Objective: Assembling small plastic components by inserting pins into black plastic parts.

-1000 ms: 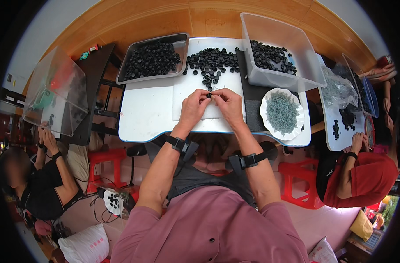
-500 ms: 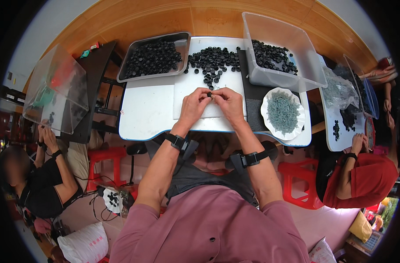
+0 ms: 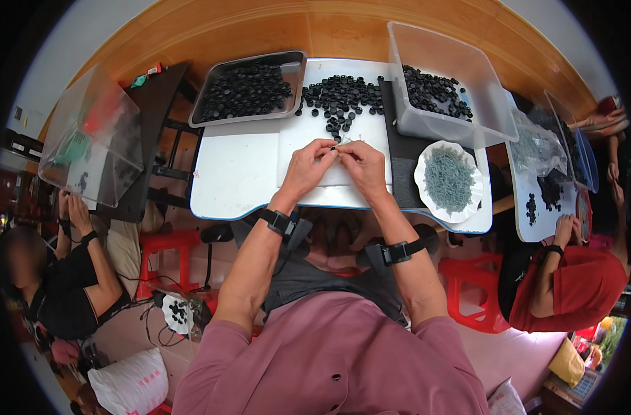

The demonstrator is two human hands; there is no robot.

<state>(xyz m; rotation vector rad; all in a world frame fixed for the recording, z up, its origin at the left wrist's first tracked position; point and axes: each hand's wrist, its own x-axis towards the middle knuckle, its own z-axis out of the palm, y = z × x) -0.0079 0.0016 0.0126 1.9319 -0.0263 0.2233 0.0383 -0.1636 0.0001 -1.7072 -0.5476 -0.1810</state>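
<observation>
Left of the plate (image 3: 455, 216), the left hand (image 3: 308, 167) and right hand (image 3: 366, 168) pinch a black cap (image 3: 335, 147) between their fingertips.

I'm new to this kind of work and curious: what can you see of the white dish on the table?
The white dish is roundish with a wavy rim, perhaps plastic. It sits upright on the right of the table, partly over a dark mat, filled with small grey-green bits. The right hand is apart from it.
</observation>
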